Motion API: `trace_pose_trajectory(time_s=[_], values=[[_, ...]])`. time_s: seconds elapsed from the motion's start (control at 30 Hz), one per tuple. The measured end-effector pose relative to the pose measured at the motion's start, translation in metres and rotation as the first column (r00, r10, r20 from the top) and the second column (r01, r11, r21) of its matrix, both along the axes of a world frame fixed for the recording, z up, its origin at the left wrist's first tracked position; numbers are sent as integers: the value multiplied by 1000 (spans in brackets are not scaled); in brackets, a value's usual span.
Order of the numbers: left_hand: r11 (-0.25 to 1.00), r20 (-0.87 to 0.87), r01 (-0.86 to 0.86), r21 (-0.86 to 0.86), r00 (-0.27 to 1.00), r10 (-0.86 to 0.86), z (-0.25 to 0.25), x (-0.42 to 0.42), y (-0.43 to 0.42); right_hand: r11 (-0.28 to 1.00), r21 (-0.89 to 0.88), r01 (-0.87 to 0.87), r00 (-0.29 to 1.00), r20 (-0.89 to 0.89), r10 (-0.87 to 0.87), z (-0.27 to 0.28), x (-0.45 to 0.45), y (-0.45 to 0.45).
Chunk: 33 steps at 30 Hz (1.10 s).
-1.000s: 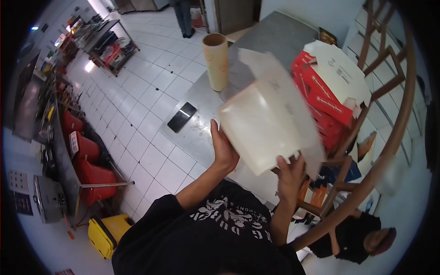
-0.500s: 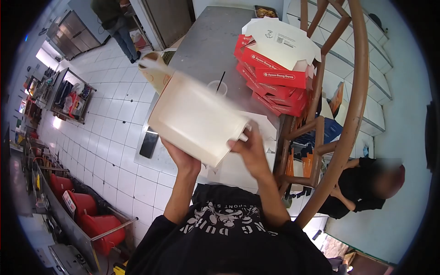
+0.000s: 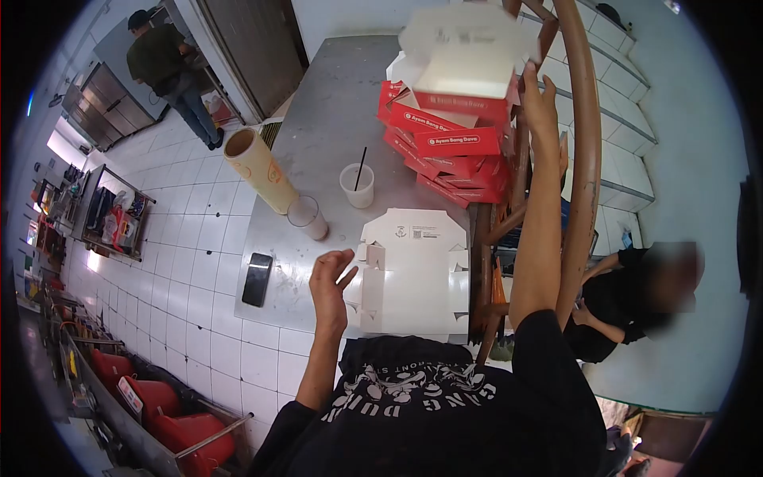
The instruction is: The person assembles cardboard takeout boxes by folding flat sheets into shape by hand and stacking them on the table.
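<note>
My right hand [image 3: 540,107] is at the right edge of a stack of red and white cardboard food boxes [image 3: 458,141], fingers stretched and apart. Right beside it, a folded box with its white lid raised [image 3: 469,40] sits on top of the stack, blurred by motion. Whether the fingertips still touch that box I cannot tell. My left hand [image 3: 327,290] holds nothing, its fingers loosely apart, at the left edge of an unfolded white box blank [image 3: 413,274]. That blank lies flat on the metal table [image 3: 330,87] in front of me.
A plastic cup with a black straw [image 3: 358,187], an empty clear cup [image 3: 307,219], a tall roll of cup-like sleeves [image 3: 258,171] and a phone [image 3: 257,280] stand or lie on the table. Brown railing [image 3: 584,159] borders the right side. Two other people are nearby.
The box held in both hands has gone to the top of the stack at the right. My right hand has moved up and right; my left has let go and lowered beside the flat blank.
</note>
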<state>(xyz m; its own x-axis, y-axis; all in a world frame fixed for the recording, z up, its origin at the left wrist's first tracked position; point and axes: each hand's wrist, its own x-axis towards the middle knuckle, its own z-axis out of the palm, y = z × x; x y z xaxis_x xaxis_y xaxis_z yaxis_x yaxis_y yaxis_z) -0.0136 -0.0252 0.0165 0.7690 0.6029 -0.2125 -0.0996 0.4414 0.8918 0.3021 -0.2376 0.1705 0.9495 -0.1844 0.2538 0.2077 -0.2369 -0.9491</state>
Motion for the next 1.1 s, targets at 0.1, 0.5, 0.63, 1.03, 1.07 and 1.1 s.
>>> trace_pose_trajectory(time_s=[0.1, 0.5, 0.63, 1.03, 1.07, 1.1], values=[[988, -170, 74, 134, 984, -50, -45, -1, 1, 993, 3, 121, 973, 198, -119, -23, -36, -3], [565, -741, 725, 393, 613, -272, -142, -29, -32, 636, -626, -451, 761, -642, -93, -318, -220, -53], [293, -782, 788, 542, 600, -168, -154, -29, -40, 696, -569, -438, 769, -638, -37, -307, -246, -42], [573, -448, 415, 707, 889, -92, -158, -10, -39, 851, -454, -265, 920, -384, 81, -295, -237, -33], [592, -428, 402, 699, 898, -103, -151, -9, -34, 851, -455, -263, 919, -386, 77, -280, -236, -31], [589, -427, 403, 700, 898, -108, -143, -6, -29, 911, -355, -208, 924, -376, 65, -263, -234, -31]])
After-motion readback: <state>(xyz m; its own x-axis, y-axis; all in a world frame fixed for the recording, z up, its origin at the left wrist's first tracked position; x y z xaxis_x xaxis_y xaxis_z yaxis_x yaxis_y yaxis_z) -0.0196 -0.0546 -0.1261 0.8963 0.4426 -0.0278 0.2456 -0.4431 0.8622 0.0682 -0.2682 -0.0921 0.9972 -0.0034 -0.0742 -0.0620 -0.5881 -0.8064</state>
